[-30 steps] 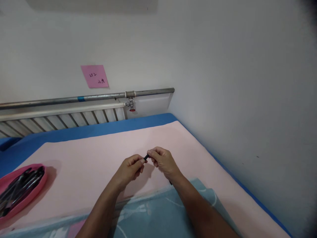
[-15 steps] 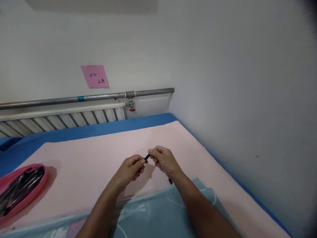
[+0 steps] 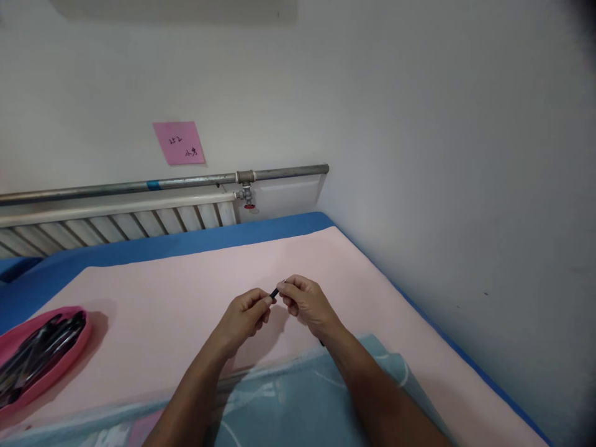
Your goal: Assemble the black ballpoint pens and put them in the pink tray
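Note:
Above the pink sheet, my left hand (image 3: 248, 318) is closed in a pinch on the lower end of a short black rod-like piece (image 3: 274, 293). The fingers of my right hand (image 3: 307, 301) are closed around its upper end, and a small shiny bit shows at their tips. The piece slants up to the right, and both its ends are mostly covered by fingers. Under my right wrist a small black thing (image 3: 321, 343) peeks out, largely hidden.
At the left, a pink basket (image 3: 82, 347) holds several long black pen-like items. A blue-green translucent cover (image 3: 298, 397) lies along the near edge of the pink sheet (image 3: 162, 310). Behind are a radiator (image 3: 139, 225), a pipe (image 3: 195, 181) and a pink note (image 3: 179, 143); a wall borders the right.
My right fingers have shifted slightly on the black piece, and a shiny bit now shows at their tips. My right wrist covers more of the small black thing. My left hand has barely moved.

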`<state>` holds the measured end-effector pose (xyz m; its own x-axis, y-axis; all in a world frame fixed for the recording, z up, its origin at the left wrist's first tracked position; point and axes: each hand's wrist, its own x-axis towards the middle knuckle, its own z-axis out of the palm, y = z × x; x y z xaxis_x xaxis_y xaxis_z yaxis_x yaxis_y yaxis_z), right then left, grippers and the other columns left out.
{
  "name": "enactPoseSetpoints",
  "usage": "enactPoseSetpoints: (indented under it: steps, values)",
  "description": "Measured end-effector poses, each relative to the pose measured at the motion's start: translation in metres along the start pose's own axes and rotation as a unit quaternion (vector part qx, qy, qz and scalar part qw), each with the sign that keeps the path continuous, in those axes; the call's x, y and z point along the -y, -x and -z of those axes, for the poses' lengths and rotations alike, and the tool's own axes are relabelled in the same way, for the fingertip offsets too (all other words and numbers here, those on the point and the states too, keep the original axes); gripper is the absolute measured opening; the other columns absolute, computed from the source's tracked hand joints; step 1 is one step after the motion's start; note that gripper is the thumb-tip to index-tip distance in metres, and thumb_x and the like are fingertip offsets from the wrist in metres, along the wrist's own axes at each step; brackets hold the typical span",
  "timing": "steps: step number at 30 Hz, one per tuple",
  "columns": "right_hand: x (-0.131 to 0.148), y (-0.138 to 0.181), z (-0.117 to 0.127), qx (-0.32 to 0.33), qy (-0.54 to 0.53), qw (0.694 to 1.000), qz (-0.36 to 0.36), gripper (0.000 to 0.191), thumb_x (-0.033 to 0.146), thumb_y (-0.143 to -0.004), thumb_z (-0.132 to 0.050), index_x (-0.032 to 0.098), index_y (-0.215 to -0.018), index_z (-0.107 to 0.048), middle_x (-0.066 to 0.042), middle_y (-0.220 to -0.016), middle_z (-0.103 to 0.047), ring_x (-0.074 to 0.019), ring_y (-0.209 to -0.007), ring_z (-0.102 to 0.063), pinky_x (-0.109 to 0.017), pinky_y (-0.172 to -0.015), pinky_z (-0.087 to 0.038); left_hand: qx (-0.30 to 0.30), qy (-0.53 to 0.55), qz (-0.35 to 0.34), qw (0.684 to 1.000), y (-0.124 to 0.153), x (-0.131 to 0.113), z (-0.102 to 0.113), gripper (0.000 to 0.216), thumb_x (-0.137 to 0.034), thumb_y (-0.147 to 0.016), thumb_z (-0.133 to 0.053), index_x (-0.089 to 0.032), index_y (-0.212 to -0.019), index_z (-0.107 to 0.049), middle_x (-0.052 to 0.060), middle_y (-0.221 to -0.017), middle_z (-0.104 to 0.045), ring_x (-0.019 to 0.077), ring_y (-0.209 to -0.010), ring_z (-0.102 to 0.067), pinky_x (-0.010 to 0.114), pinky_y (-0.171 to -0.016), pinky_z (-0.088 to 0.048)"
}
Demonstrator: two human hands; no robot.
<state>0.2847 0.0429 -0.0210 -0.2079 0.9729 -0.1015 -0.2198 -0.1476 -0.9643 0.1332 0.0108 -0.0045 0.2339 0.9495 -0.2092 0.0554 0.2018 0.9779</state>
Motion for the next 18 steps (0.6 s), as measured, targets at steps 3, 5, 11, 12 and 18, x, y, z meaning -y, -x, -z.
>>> enactPoseSetpoints:
  steps: [3, 5, 11, 12, 18]
  values:
    - [0.0028, 0.0015, -0.0017, 0.031, -0.025, 0.999, 0.011, 0.025, 0.036, -0.066, -0.064, 0.016, -0.081, -0.065, 0.003, -0.054, -0.052, -0.0077, -0.047, -0.044, -0.020, -0.042, -0.030, 0.019, 0.032, 0.011, 0.999, 0.0001, -0.0008, 0.0004, 0.029, -0.043, -0.074, -0.056, -0.016, -0.082, -0.055, -0.007, -0.054, -0.046, 0.0003, -0.035, -0.026, 0.017, -0.037, -0.011]
    - [0.0038, 0.0019, -0.0023, 0.036, -0.023, 0.999, 0.034, 0.024, 0.036, -0.066, -0.065, 0.015, -0.077, -0.066, 0.003, -0.054, -0.052, -0.0084, -0.049, -0.045, -0.021, -0.043, -0.031, 0.035, 0.043, 0.018, 0.998, 0.0005, -0.0014, 0.0001, 0.030, -0.044, -0.074, -0.055, -0.015, -0.084, -0.055, -0.007, -0.054, -0.045, 0.0000, -0.034, -0.024, 0.017, -0.037, -0.010]
    - [0.0039, 0.0035, -0.0011, -0.037, 0.088, 0.994, 0.057, 0.029, 0.042, -0.068, -0.063, 0.017, -0.057, -0.055, 0.005, -0.046, -0.046, -0.0061, -0.040, -0.036, -0.021, -0.040, -0.028, 0.011, 0.013, 0.010, 1.000, 0.0013, -0.0018, -0.0039, 0.029, -0.043, -0.074, -0.056, -0.015, -0.080, -0.055, -0.006, -0.054, -0.046, 0.0010, -0.036, -0.029, 0.017, -0.037, -0.013]
    - [0.0050, 0.0041, -0.0010, -0.029, 0.083, 0.995, 0.053, 0.027, 0.042, -0.069, -0.063, 0.017, -0.061, -0.057, 0.005, -0.048, -0.048, -0.0063, -0.040, -0.037, -0.021, -0.040, -0.028, 0.015, 0.022, 0.013, 1.000, 0.0014, -0.0019, -0.0039, 0.029, -0.043, -0.074, -0.056, -0.015, -0.081, -0.055, -0.007, -0.054, -0.046, 0.0009, -0.035, -0.029, 0.017, -0.037, -0.012]
    - [0.0098, 0.0047, 0.0001, -0.002, 0.043, 0.998, 0.041, 0.023, 0.040, -0.068, -0.062, 0.016, -0.069, -0.062, 0.004, -0.050, -0.050, -0.0064, -0.040, -0.039, -0.020, -0.036, -0.025, 0.026, 0.044, 0.007, 0.999, 0.0014, -0.0010, -0.0022, 0.031, -0.045, -0.074, -0.056, -0.015, -0.083, -0.056, -0.007, -0.054, -0.045, 0.0004, -0.034, -0.026, 0.017, -0.036, -0.011]
